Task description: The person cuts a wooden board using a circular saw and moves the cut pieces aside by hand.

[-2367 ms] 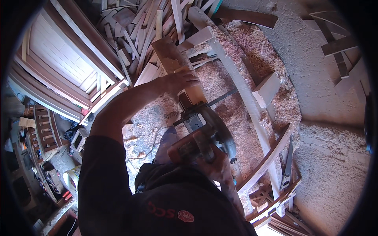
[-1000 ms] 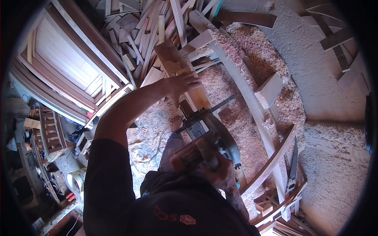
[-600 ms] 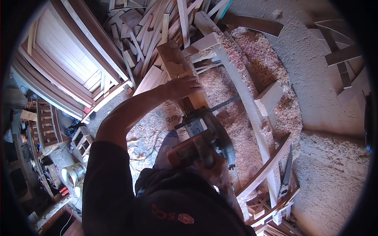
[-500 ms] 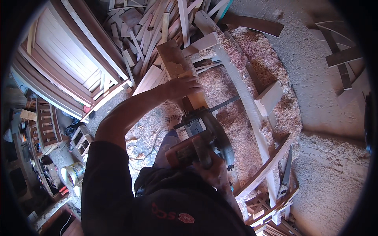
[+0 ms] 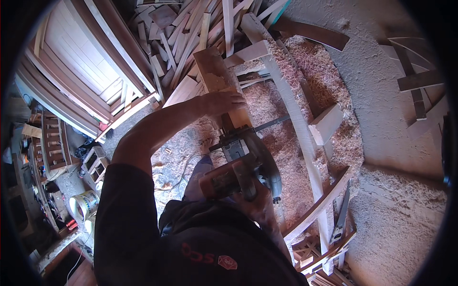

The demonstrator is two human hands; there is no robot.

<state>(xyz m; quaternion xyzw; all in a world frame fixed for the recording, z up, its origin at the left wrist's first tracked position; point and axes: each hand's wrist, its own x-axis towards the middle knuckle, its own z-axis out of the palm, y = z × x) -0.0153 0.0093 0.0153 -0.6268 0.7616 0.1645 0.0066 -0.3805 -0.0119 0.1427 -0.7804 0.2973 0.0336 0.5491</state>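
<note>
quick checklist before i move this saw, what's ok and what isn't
1. Right hand gripping the circular saw: ok.
2. Left hand on the board: ok, fingers laid across it.
3. Left hand apart from the circular saw: looks ok, though just ahead of it.
4. Blade position: cannot tell, hidden from this view.
5. Cable clear of the foot: cannot tell, it runs close by.

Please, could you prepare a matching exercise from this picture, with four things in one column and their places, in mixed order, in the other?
Column one
1. left hand
2. right hand
3. handsaw
4. bucket

Column two
A. lower right part of the picture
B. gripping the power saw
C. left side of the picture
D. lying across the wooden beam

Right pairs: 1-D, 2-B, 3-A, 4-C
</note>
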